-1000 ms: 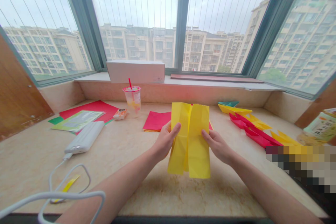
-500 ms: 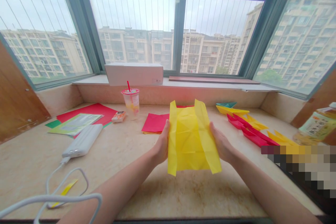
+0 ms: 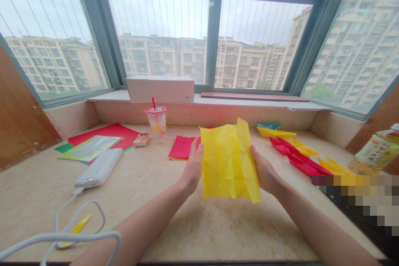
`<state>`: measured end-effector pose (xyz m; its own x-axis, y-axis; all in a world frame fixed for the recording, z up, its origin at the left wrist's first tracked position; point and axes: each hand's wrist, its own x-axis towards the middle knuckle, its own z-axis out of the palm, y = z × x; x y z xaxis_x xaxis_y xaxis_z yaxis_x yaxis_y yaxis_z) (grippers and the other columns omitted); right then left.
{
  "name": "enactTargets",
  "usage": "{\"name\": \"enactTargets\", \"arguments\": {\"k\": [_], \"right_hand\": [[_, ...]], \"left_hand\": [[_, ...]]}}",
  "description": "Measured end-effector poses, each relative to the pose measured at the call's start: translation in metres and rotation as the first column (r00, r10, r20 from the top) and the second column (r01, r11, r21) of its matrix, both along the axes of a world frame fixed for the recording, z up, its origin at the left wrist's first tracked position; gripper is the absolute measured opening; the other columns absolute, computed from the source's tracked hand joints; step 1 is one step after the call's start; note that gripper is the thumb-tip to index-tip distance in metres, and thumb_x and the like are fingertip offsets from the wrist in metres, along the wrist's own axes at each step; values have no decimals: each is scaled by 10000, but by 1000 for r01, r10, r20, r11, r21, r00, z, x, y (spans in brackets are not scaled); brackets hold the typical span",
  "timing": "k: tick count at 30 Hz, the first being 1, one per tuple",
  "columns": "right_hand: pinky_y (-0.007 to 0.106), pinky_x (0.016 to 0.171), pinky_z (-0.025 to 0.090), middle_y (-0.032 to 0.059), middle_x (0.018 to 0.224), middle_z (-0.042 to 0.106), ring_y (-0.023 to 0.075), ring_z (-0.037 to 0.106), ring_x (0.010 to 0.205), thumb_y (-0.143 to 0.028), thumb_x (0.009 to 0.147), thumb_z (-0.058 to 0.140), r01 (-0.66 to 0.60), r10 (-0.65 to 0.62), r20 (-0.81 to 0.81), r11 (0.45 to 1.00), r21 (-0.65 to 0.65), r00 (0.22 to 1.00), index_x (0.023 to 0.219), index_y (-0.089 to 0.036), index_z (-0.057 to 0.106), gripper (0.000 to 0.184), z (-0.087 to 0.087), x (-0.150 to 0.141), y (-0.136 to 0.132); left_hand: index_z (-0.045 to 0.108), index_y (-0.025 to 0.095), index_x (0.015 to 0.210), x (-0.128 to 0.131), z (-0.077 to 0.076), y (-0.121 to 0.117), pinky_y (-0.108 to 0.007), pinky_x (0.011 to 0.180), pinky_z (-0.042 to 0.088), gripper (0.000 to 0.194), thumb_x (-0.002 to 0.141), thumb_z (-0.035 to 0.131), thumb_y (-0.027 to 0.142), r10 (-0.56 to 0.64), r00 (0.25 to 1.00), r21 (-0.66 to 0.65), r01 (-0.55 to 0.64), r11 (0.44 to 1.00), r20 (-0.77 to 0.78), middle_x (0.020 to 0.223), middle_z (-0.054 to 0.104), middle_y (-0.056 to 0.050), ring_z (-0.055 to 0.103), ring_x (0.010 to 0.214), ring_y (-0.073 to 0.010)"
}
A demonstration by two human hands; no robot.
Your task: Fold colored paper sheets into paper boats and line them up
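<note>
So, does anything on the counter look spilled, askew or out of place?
Nothing looks spilled, and the cup stands upright. One oddity: a yellow strip lies among the loops of white cable, like a stray scrap. The yellow sheet between the hands is creased, but shows no obvious tear.

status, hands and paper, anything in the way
Left hand, right hand holding yellow paper by opposite sides. Creased, not flat. Red-topped stack behind, not blocking.

The left hand (image 3: 193, 169) and right hand (image 3: 264, 171) hold a creased yellow sheet (image 3: 226, 162) by its sides above the pale surface (image 3: 193, 232), a flap angled along its right edge. Red paper (image 3: 181, 146) lies just beyond the left hand; folded boats (image 3: 302, 164) line the right, near a bottle (image 3: 374, 153).
</note>
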<state>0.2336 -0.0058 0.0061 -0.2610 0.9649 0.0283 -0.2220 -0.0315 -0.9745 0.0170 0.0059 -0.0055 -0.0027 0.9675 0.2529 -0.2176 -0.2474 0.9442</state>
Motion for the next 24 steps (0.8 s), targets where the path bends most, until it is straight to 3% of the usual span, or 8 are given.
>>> {"name": "enactTargets", "arguments": {"k": [4, 6, 8, 10, 12, 15, 18, 24], "right_hand": [[436, 867, 568, 127, 1075, 748, 318, 678, 1081, -712, 887, 325, -6, 7, 28, 1000, -1, 1000, 1200, -208, 649, 676, 0, 2, 0], [444, 873, 563, 121, 1056, 754, 322, 672, 1090, -705, 891, 326, 12, -12, 4, 1000, -20, 1000, 1188, -214, 659, 663, -1, 2, -1], [452, 882, 558, 116, 1042, 758, 326, 667, 1099, -696, 895, 337, 30, -31, -21, 999, -30, 999, 1176, -218, 666, 644, 0, 1, -2], [460, 892, 552, 116, 1039, 759, 330, 662, 1106, -687, 898, 349, 35, -37, -38, 999, -35, 999, 1167, -216, 672, 631, 2, 0, -4], [468, 901, 547, 118, 1042, 759, 331, 661, 1108, -684, 903, 340, 26, -28, -48, 999, -42, 998, 1169, -210, 672, 637, 5, 1, -7], [462, 913, 547, 114, 1050, 757, 328, 663, 1106, -694, 907, 305, -15, 11, -55, 998, -67, 998, 1180, -212, 668, 663, 9, 3, -9], [446, 912, 552, 115, 1067, 753, 322, 669, 1096, -702, 905, 285, -43, 38, -54, 996, -82, 998, 1191, -212, 662, 681, 9, 3, -7], [442, 880, 560, 113, 1139, 728, 309, 681, 1072, -640, 917, 364, 26, -27, -66, 1000, -15, 997, 1250, -222, 609, 589, 7, -5, -2]], "left_hand": [[490, 270, 1355, -3, 7, -2, -435, 1105, 354, 422, 940, 489, 345, 223, 950, 160, -190, 969, -217, 1404, 498, -91, 476, 1299, -237], [610, 245, 1237, -5, 8, -2, -434, 1149, 285, 335, 920, 507, 273, 281, 899, 292, -184, 939, -336, 1413, 478, -97, 404, 1356, -245], [673, 223, 1143, -6, 7, -3, -439, 1170, 240, 281, 908, 523, 259, 259, 876, 318, -129, 939, -408, 1407, 478, -113, 379, 1377, -256], [666, 207, 1153, -3, 4, -4, -447, 1175, 229, 294, 884, 574, 280, 212, 893, 274, -105, 956, -396, 1424, 460, -132, 362, 1391, -272], [575, 212, 1280, 0, 2, -6, -458, 1161, 263, 451, 842, 643, 294, 154, 945, 204, -96, 974, -289, 1451, 437, -142, 369, 1390, -284], [311, 260, 1469, 4, 5, -8, -473, 1062, 413, 761, 808, 687, 287, -21, 998, 63, 25, 998, -65, 1410, 503, -150, 529, 1263, -282], [215, 292, 1508, 1, 9, -8, -466, 981, 486, 833, 809, 668, 269, -122, 992, -7, 122, 993, -10, 1307, 605, -131, 623, 1136, -266], [344, 286, 1481, -18, 7, 9, -401, 1087, 398, 775, 771, 627, 157, 154, 964, 198, -111, 974, -218, 1371, 574, -87, 579, 1199, -234]]}}
